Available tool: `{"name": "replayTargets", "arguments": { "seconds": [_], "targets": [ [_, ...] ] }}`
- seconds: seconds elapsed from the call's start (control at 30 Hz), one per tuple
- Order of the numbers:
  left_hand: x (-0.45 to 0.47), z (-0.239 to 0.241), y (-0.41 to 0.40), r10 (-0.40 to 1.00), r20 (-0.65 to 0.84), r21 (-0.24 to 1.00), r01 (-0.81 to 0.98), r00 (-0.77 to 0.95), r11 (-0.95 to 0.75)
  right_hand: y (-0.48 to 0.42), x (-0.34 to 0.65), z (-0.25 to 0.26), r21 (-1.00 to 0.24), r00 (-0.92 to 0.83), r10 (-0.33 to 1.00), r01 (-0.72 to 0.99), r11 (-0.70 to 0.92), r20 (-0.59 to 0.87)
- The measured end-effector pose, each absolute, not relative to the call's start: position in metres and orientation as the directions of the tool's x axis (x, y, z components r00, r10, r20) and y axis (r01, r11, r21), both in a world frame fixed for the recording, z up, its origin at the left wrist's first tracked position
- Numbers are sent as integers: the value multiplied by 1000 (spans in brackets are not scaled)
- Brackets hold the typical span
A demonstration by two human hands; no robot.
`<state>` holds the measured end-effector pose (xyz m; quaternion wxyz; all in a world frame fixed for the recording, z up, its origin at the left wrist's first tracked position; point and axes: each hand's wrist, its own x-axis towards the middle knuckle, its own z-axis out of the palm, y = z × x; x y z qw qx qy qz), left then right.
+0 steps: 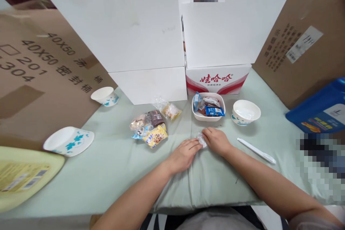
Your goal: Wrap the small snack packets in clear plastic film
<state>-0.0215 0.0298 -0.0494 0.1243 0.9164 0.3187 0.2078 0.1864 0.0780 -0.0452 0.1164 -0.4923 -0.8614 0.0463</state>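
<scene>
My left hand [185,154] and my right hand [217,140] meet at the middle of the pale green cloth, both pinching a small clear-wrapped packet [201,139] between their fingertips. Just beyond them stands a white rectangular dish [196,115] holding a blue packet [214,110] and other wrapped snacks. To the left of my hands lies a loose pile of snack packets [151,127], among them a yellow one and a dark brown one.
A white paper bowl [245,112] stands right of the dish, another bowl [105,96] at the far left, a tipped one [68,141] nearer. A white plastic tool [256,150] lies to the right. White boxes [129,32] and cardboard [302,43] wall the back.
</scene>
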Motion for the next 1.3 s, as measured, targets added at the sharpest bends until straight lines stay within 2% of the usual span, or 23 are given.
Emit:
{"name": "replayTargets", "arguments": {
  "seconds": [0.17, 0.27, 0.33, 0.4, 0.5, 0.57, 0.63, 0.7, 0.73, 0.8, 0.87, 0.93, 1.0, 1.07, 1.13, 1.23, 1.3],
  "targets": [
    [-19, -46, 27, 684, 308, 291, 619, 661, -730, 77, 187, -50, -221, -451, 871, 845, 486, 193],
    [-20, -47, 27, 675, 251, 276, 617, 694, -737, 83, 189, -50, -247, -415, 887, 855, 456, 202],
    [-21, -47, 29, 677, 219, 304, 611, 703, -731, 86, 193, -48, -276, -375, 887, 853, 443, 268],
    [-21, -46, 31, 673, 224, 327, 596, 705, -734, 85, 196, -45, -314, -376, 848, 809, 497, 373],
    [-22, -45, 32, 660, 269, 337, 573, 701, -747, 72, 196, -41, -319, -570, 716, 645, 694, 403],
    [-23, -45, 31, 672, 311, 345, 579, 672, -739, 61, 194, -39, -294, -694, 646, 576, 763, 318],
    [-24, -47, 31, 695, 348, 357, 597, 629, -719, 55, 198, -36, -257, -737, 633, 581, 772, 237],
    [-26, -49, 31, 703, 365, 367, 600, 610, -711, 58, 212, -27, -220, -716, 652, 614, 758, 249],
    [-27, -50, 32, 702, 367, 369, 598, 610, -712, 62, 223, -19, -204, -675, 673, 644, 737, 302],
    [-27, -53, 33, 697, 365, 368, 592, 617, -717, 76, 249, 1, -178, -516, 724, 745, 643, 457],
    [-26, -54, 34, 701, 360, 366, 598, 615, -713, 93, 276, 21, -157, -298, 784, 882, 444, 545],
    [-24, -54, 34, 715, 348, 370, 611, 607, -699, 111, 295, 33, -111, -141, 895, 972, 206, 423],
    [-23, -53, 34, 722, 335, 375, 618, 605, -691, 127, 305, 36, -67, -77, 969, 993, 95, 235],
    [-22, -52, 33, 728, 323, 378, 624, 604, -685, 137, 306, 34, -66, -99, 990, 992, 106, 96],
    [-22, -52, 32, 733, 313, 376, 630, 604, -679, 138, 303, 30, -76, -132, 990, 988, 135, 43],
    [-22, -51, 31, 734, 307, 363, 639, 605, -678, 121, 301, 23, -77, -173, 968, 979, 189, 183],
    [-23, -49, 29, 729, 309, 347, 642, 610, -684, 98, 305, 15, -89, -227, 906, 957, 275, 357]
  ]
}}
